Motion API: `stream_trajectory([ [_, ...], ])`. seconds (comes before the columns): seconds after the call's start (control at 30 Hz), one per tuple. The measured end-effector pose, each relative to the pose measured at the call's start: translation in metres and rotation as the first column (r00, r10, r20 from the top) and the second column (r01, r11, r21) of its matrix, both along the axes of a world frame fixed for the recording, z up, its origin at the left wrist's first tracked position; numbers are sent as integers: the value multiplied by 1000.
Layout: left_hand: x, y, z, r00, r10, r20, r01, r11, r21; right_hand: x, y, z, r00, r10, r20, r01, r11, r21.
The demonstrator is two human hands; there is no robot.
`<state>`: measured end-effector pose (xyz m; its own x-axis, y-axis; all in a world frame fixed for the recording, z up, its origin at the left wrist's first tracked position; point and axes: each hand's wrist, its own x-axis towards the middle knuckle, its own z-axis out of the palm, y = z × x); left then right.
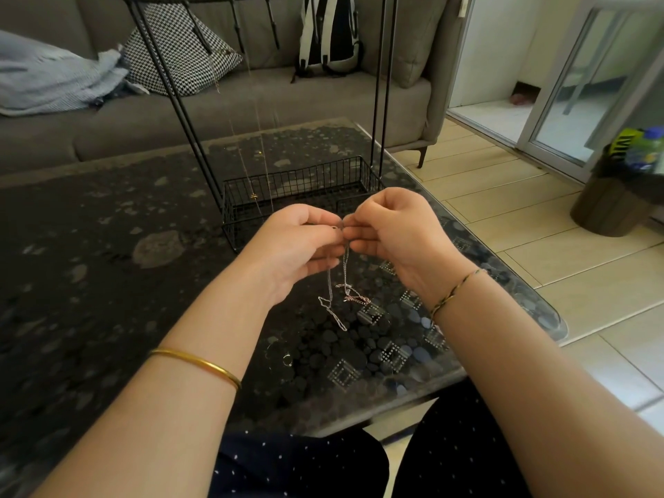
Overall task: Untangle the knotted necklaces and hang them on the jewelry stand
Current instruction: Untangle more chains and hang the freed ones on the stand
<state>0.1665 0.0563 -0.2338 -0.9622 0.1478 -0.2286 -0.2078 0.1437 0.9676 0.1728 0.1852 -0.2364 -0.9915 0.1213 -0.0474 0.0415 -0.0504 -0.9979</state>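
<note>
Both forearms are bare up to the frame edge. A plain gold bangle (196, 364) circles the left forearm, well back from the left hand (298, 242). A thin braided cord bracelet (452, 294), dark with gold-coloured strands, sits at the wrist just behind the right hand (391, 231). Below the arms are dark navy trousers (298, 465) with tiny white dots.

- A grey sofa (251, 102) spans the upper left, carrying a houndstooth cushion (179, 52), a crumpled blue-grey blanket (54, 77) and a black-and-white backpack (330, 34).
- A dark glass-topped table (90, 228) fills the centre and left.
- Beige floor tiles (521, 210) lie at right.
- Daylight comes through a sliding glass door (575, 84) at upper right.
- A dark waste bin (611, 206) stands at the right edge.
</note>
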Motion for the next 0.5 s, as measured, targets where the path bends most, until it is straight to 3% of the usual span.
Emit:
stream_trajectory([
  [0.27, 0, 1, 1, 997, 68, -43, -68, 998, -6, 0, -2, 0, 999, -45, -8, 45, 996, 79],
  [0.4, 0, 2, 3, 993, 111, -40, -109, 993, 46, 1, -3, 1, 999, 11, 48, -14, 999, 47],
  [0.5, 0, 1, 5, 989, 135, -53, -130, 988, 84, 1, -4, 0, 996, 47, 78, -57, 989, 135],
])
